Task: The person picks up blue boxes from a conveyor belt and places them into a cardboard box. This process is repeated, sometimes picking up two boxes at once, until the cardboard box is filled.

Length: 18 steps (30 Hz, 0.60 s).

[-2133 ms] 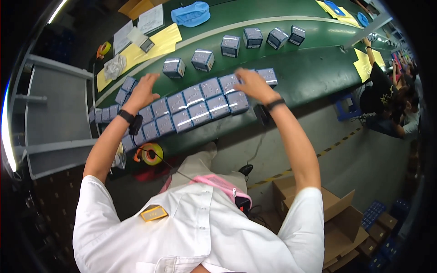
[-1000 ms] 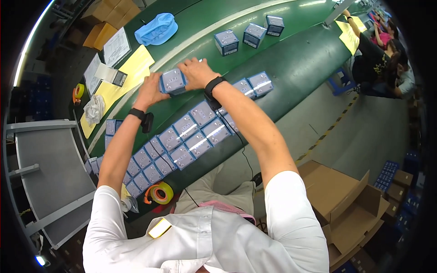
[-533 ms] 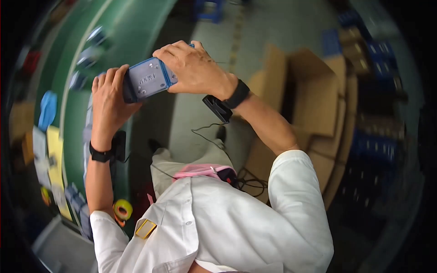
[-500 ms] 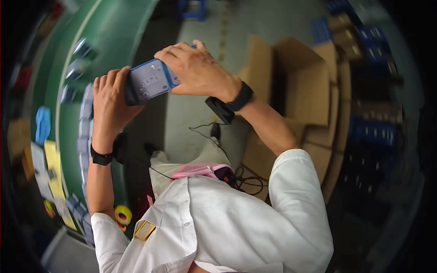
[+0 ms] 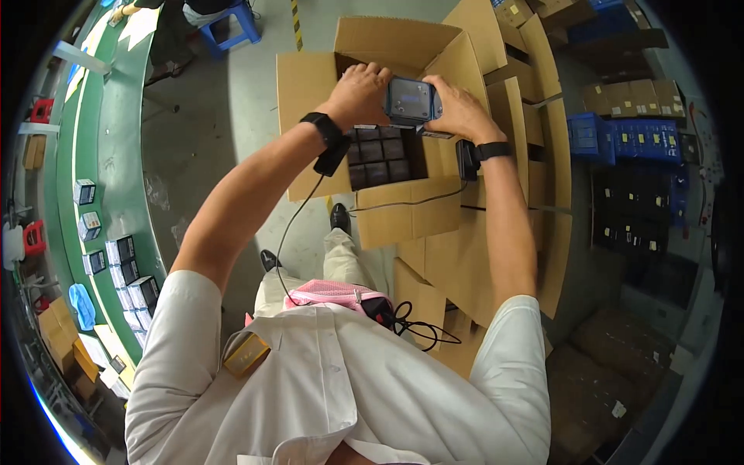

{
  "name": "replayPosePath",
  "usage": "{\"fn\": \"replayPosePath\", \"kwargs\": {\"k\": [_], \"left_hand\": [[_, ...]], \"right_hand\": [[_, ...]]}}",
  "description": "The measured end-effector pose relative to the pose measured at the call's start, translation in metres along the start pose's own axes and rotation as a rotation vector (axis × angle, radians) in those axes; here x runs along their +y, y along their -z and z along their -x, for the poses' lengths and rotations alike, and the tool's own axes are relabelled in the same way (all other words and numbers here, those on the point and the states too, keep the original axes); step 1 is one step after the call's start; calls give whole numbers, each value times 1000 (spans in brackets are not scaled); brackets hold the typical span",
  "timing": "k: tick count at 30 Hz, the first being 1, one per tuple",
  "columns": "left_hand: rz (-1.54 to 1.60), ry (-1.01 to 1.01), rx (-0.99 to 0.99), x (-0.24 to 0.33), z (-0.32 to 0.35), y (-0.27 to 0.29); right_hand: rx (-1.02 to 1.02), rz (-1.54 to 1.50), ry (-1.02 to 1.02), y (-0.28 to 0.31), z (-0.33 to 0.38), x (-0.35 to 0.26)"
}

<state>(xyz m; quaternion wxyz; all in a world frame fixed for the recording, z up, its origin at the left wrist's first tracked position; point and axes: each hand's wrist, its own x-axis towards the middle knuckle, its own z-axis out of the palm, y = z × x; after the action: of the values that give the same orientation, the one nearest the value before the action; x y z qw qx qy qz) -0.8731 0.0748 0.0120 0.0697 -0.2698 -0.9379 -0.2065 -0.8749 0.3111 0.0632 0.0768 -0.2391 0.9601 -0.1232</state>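
Between my two hands is a small blue-grey box (image 5: 411, 99), held over an open cardboard carton (image 5: 407, 211). My left hand (image 5: 360, 94) presses its left end, fingers curled around it. At the right end my right hand (image 5: 459, 108) grips it, thumb and fingers closed. Whether one box or a short row of them is held, I cannot tell, as my fingers cover the ends. Dark small boxes (image 5: 377, 160) stand in rows inside the carton, below my hands. Part of the carton's inside is hidden by my hands and the held box.
Left is a long green workbench (image 5: 116, 186) bearing several small boxes (image 5: 128, 271) and a blue cloth-like item (image 5: 81, 306). Flattened cardboard (image 5: 496, 256) leans beside the carton. Blue bins (image 5: 647, 139) stand far right, a blue stool (image 5: 232, 29) at the back. Cables hang from my wrists.
I have turned from the bench toward the carton. Both hands, still gripping the box, moved from beside the bench to above the open carton, whose rows of small boxes now show.
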Motion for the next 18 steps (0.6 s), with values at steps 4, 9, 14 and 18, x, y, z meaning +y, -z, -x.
{"fn": "replayPosePath", "kwargs": {"k": [4, 9, 14, 18], "left_hand": [[20, 134, -233, 10, -5, -57], [-60, 287, -466, 14, 10, -149], [-119, 565, -719, 16, 29, -200], [-165, 675, -766, 17, 35, -233]], "right_hand": [[-137, 33, -7, -51, -8, 42], [-412, 102, -48, -130, -12, 70], [-544, 121, 18, -208, -21, 74], [-623, 58, 19, -266, -17, 97]]}}
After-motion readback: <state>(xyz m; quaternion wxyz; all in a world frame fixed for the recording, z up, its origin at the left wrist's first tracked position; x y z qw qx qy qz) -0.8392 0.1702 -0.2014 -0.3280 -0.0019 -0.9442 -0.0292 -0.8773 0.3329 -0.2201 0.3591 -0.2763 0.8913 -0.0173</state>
